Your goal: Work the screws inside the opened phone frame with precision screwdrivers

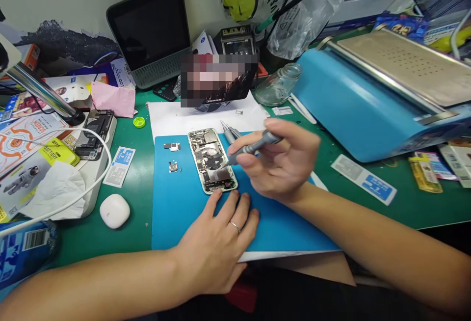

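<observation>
An opened smartphone (211, 161) lies on the blue mat (176, 218), its inner parts exposed. My right hand (287, 164) grips a grey precision screwdriver (253, 149) and holds it tilted, the tip pointing down at the phone's lower middle. Whether the tip touches a screw cannot be made out. Flat on the mat rests my left hand (217, 232), fingers outstretched, with fingertips against the phone's near edge. Left of the phone sit two small circuit parts, an upper board piece (171, 147) and a lower piece (172, 166). Behind my right hand are more grey screwdrivers (230, 133).
A blue machine (331, 100) with a metal top takes up the right side. A glass jar (277, 85) lies tipped behind. A tablet-like display (150, 31) stands at the back. At left are a white case (115, 211), another opened phone (96, 134) and a white cable (105, 169).
</observation>
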Motion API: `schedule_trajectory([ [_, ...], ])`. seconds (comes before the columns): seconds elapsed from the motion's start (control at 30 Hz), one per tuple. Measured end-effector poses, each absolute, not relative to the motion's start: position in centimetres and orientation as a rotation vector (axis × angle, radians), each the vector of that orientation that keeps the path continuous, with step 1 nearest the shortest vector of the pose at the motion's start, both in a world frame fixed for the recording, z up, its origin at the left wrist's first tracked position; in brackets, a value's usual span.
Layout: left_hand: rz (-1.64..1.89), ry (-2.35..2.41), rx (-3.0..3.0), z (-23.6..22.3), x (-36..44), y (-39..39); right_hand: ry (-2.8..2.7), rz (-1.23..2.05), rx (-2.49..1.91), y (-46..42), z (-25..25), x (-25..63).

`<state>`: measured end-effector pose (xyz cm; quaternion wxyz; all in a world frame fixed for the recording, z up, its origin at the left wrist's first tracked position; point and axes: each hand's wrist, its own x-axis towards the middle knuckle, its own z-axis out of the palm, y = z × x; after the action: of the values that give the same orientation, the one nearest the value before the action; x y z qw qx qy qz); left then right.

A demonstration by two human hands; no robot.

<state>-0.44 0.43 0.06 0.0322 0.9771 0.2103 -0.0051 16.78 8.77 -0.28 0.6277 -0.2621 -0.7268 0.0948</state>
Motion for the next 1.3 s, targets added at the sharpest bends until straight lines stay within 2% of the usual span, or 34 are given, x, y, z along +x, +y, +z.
schedule_trajectory([
  [0.13, -0.064, 0.64, 2.994, 0.0, -0.4, 0.4, -1.783, 0.239, -0.63, 9.1, -1.5, 17.6],
  [0.33, -0.036, 0.679, 3.005, -0.1, -0.2, 0.2, -1.889, 0.442, -0.542, 8.3, -1.2, 18.1],
  [0.6, -0.074, 0.722, 2.999, 0.2, -0.1, 0.2, -1.965, 0.501, -0.45, 8.1, -2.0, 17.5],
  [1.3, -0.099, 0.732, 2.994, 0.2, -0.1, 0.0, -2.01, 0.483, -0.379, 8.1, -1.8, 17.0],
])
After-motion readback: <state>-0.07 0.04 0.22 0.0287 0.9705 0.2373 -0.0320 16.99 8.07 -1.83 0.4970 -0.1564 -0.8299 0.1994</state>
